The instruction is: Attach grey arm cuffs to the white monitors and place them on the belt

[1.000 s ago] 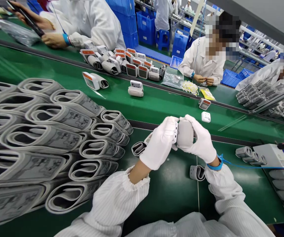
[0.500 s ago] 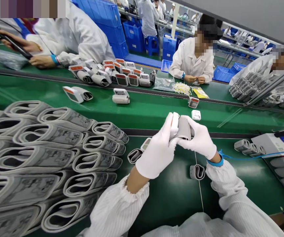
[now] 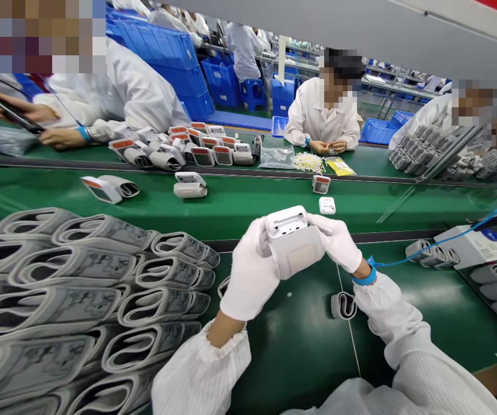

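turned since earlier, white device [image 3: 283, 229] with grey cuff [image 3: 299, 253] is clamped between left hand [image 3: 251, 274] and right hand [image 3: 339, 242], best held gently, steadily.

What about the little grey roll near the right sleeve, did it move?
No, the grey roll looks unmoved: it still sits across the thin white line on the green table.

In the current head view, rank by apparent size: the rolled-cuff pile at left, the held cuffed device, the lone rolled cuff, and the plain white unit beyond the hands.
Rolled-cuff pile
Held cuffed device
Lone rolled cuff
Plain white unit, also farthest away
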A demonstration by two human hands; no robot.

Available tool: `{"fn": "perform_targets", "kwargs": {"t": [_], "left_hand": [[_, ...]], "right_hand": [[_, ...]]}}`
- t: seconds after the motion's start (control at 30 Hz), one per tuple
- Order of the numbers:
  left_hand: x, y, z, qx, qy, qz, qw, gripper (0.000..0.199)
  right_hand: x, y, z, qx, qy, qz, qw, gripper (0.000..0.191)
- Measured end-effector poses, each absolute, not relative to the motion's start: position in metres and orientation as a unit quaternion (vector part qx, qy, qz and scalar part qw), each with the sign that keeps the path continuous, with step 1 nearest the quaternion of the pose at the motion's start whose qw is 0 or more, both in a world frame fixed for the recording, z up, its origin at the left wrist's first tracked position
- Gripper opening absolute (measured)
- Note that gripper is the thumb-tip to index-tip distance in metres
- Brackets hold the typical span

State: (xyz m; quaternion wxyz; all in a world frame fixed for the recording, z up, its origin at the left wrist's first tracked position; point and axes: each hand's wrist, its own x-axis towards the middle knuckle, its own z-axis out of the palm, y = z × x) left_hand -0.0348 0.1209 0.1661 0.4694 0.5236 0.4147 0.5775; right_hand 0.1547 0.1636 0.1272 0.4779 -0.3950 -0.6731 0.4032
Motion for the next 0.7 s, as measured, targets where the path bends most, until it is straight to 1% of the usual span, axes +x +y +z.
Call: {"fn": "perform_targets", "kwargs": {"t": [0.13,0.2,0.3,0.4,0.5,0.6,0.7], "left_hand": [[-0.038,0.121,0.168,0.514,0.420,0.578,0.474,0.039],[-0.042,0.122,0.167,0.525,0.427,0.574,0.461,0.036],[-0.048,0.124,0.167,0.540,0.425,0.564,0.457,0.040],[-0.050,0.125,0.167,0.551,0.415,0.531,0.492,0.037],[-0.050,0.124,0.169,0.556,0.424,0.522,0.488,0.033],[-0.050,0.120,0.171,0.561,0.433,0.521,0.476,0.030],[-0.050,0.118,0.170,0.576,0.425,0.515,0.472,0.028]], "right_hand": [[0.158,0.159,0.132,-0.361,-0.734,0.355,0.453,0.046],[0.162,0.157,0.135,-0.350,-0.763,0.327,0.435,0.048],[0.165,0.156,0.136,-0.330,-0.796,0.289,0.418,0.055],[0.161,0.155,0.134,-0.310,-0.808,0.243,0.439,0.055],[0.154,0.151,0.133,-0.311,-0.794,0.223,0.473,0.046],[0.147,0.143,0.135,-0.332,-0.768,0.239,0.493,0.041],[0.144,0.134,0.139,-0.336,-0.748,0.273,0.503,0.043]]}}
